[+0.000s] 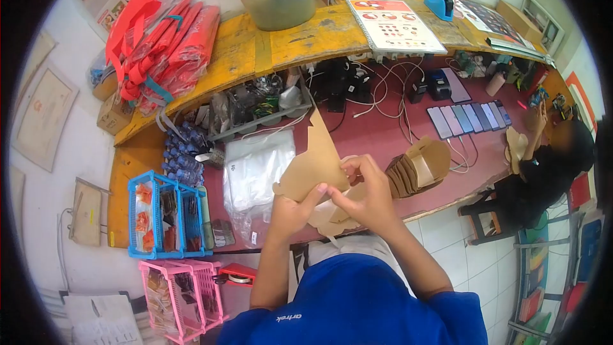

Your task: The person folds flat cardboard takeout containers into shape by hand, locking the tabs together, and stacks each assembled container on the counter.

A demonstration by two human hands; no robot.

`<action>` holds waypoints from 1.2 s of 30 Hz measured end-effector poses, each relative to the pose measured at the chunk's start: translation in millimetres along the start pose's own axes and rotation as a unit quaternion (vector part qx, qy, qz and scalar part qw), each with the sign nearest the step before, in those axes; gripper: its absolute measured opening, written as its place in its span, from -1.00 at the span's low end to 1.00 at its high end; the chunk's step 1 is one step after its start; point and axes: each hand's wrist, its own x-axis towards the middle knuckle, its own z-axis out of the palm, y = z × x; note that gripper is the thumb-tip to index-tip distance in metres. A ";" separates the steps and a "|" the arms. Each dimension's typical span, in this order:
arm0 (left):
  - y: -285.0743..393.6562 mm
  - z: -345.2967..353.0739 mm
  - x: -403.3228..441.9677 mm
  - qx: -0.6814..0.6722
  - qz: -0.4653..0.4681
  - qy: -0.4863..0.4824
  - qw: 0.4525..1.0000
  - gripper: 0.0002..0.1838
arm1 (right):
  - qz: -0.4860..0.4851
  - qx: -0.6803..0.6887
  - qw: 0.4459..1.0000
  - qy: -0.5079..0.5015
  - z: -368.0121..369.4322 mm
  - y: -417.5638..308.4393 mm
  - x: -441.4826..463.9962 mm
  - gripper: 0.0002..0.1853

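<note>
A brown cardboard piece (313, 160), partly folded, is held up over the front edge of the red desk. My left hand (295, 212) grips its lower left part, with the thumb on the near side. On its right edge my right hand (365, 193) pinches the card between thumb and fingers. Beneath my hands lies another cardboard piece (332, 218), partly hidden by them. To the right a nested stack of folded brown boxes (418, 169) rests on the desk. Clear plastic bags (255, 169) lie to the left of the held card.
Blue basket (167, 214) and pink basket (182, 297) stand at the left. Several phones (469, 118) and white cables lie toward the back right. A yellow shelf (287, 45) overhangs the desk. A co-worker (552, 166) sits at the far right, holding cardboard.
</note>
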 end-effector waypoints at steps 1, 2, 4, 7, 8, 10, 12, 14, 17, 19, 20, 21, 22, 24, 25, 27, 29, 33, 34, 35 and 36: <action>3.5 -4.2 -0.3 0.012 0.000 -0.001 1.000 -0.67 | -0.036 -0.021 0.999 -0.007 -4.1 -0.2 2.2 -0.55; 7.2 -7.8 -1.0 0.025 -0.001 -0.001 1.000 -0.65 | -0.072 -0.041 0.996 -0.014 -7.6 -1.1 4.7 -0.49; 16.7 -11.9 -6.5 0.075 0.015 -0.027 0.997 -0.65 | -0.037 0.030 0.999 -0.009 -13.6 -5.1 18.0 -0.41; 22.0 -24.5 -12.9 0.148 0.003 -0.107 0.983 -0.69 | -0.029 0.051 0.998 -0.022 -25.7 -11.0 39.8 -0.22; 22.8 -27.9 -12.3 0.169 -0.021 -0.160 0.972 -0.72 | -0.051 0.032 0.995 -0.078 -27.4 -8.9 43.2 -0.19; 22.2 -29.6 -12.6 0.160 -0.013 -0.149 0.976 -0.74 | -0.078 0.034 0.990 -0.114 -25.8 -7.1 42.5 -0.16; 19.8 -33.5 -14.3 0.147 -0.009 -0.130 0.980 -0.75 | -0.079 0.007 0.988 -0.136 -30.0 -12.8 42.2 -0.23; 17.4 -42.0 -15.0 0.174 0.017 -0.166 0.970 -0.71 | -0.076 -0.016 0.984 -0.161 -30.6 -9.7 39.5 -0.29; 35.2 -42.9 -11.1 0.203 -0.109 -0.166 0.959 -0.58 | -0.018 0.079 0.986 -0.146 -26.8 -0.6 41.3 -0.49; 27.0 -56.8 -14.1 0.154 -0.027 -0.128 0.979 -0.48 | 0.000 0.069 0.987 -0.147 -26.7 -10.2 39.7 -0.61; 24.6 -66.2 -14.2 0.104 0.058 -0.093 0.989 -0.38 | -0.003 0.068 0.987 -0.145 -28.9 -10.1 39.1 -0.61; 28.5 -74.8 -16.9 0.076 0.084 -0.048 0.992 -0.31 | -0.034 0.031 0.988 -0.147 -31.7 -9.1 38.1 -0.62; 37.7 -73.9 -13.1 0.125 0.072 -0.019 0.989 -0.37 | -0.064 -0.005 0.987 -0.149 -32.2 -10.0 36.8 -0.63; 64.1 -61.2 -7.5 0.219 0.054 -0.031 0.974 -0.47 | -0.044 -0.008 0.986 -0.161 -32.7 -24.7 37.4 -0.62; 72.3 -42.7 -2.5 0.263 0.054 -0.073 0.961 -0.52 | -0.031 -0.013 0.985 -0.172 -31.3 -31.4 38.1 -0.62; 61.6 -25.0 -0.6 0.265 0.077 -0.081 0.958 -0.67 | -0.048 -0.035 0.983 -0.174 -27.4 -35.3 37.0 -0.61; 51.7 -18.2 3.0 0.229 0.051 -0.089 0.968 -0.76 | -0.068 -0.059 0.982 -0.165 -23.9 -39.2 37.8 -0.60; 45.8 -6.6 -5.4 0.147 -0.003 -0.008 0.989 -0.86 | -0.049 0.023 0.992 -0.110 -13.1 -30.6 20.3 -0.50; 42.6 -6.1 -5.9 0.146 -0.003 -0.007 0.989 -0.86 | -0.062 0.008 0.994 -0.094 -10.1 -24.5 16.6 -0.48; 39.0 -6.0 -6.7 0.151 0.016 -0.004 0.988 -0.87 | -0.062 0.008 0.994 -0.095 -8.4 -19.8 14.0 -0.48; 37.3 -5.8 -7.4 0.157 0.034 0.000 0.987 -0.88 | -0.102 -0.018 0.991 -0.082 -7.0 -17.0 12.1 -0.53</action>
